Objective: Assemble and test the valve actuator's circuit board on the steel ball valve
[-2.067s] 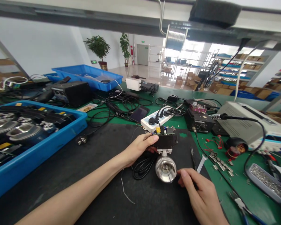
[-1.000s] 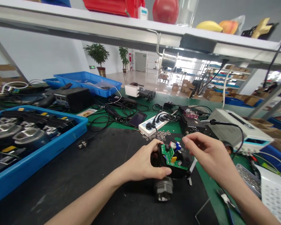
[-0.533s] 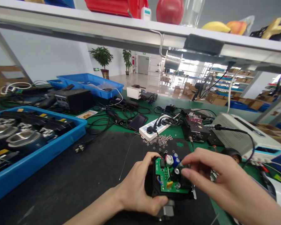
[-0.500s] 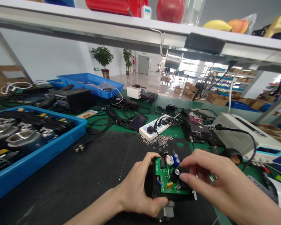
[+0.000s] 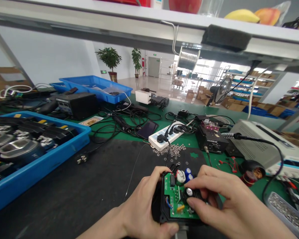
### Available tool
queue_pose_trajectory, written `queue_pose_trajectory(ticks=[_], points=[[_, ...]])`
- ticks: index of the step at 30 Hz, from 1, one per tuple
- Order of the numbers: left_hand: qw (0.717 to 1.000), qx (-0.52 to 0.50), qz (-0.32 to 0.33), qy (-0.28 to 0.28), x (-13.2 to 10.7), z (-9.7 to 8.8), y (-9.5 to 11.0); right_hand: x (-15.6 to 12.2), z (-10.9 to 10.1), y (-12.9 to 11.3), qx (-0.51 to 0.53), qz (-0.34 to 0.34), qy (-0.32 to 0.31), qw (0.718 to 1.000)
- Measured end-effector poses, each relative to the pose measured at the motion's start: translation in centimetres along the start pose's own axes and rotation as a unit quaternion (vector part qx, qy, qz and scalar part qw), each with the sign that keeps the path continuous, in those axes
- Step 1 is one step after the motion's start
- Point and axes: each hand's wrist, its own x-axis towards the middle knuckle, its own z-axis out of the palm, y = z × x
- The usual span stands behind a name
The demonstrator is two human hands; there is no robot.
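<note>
My left hand [image 5: 142, 202] is wrapped round the left side of a black housing [image 5: 162, 212], thumb at the near edge. A green circuit board [image 5: 174, 191] sits face up inside it. With thumb and forefinger my right hand [image 5: 221, 196] pinches a dark round capacitor [image 5: 189, 192] with a silver top, standing on the board. Blue capacitors [image 5: 188, 171] and a white round part [image 5: 180, 177] rise behind it. A yellow component [image 5: 180, 208] lies nearer me. My right fingers hide the board's right side.
Loose metal nuts [image 5: 175, 151] lie beyond the housing, beside a white power strip [image 5: 155, 142]. On the right are a soldering iron [image 5: 249, 137], a grey bench instrument [image 5: 261, 142] and a tub of small metal parts [image 5: 286, 212]. A blue crate [image 5: 64, 152] stands left; a shelf [image 5: 129, 20] crosses above.
My right thumb and forefinger have come further left over the board and closed about the capacitor. The view has tilted slightly downward; my left hand keeps its hold on the housing.
</note>
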Motion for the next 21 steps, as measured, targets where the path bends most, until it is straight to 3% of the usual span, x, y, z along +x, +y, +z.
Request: queue_pose_trajectory(ticks=[5,21], points=[[0.999,0.025,0.000,0.023,-0.32,0.33,-0.29,0.31,-0.06,-0.50,-0.005,0.032,-0.017,0.999],[1.000,0.009,-0.015,0.011,-0.45,0.22,-0.57,0.29,0.56,-0.18,0.015,0.004,0.019,1.000]])
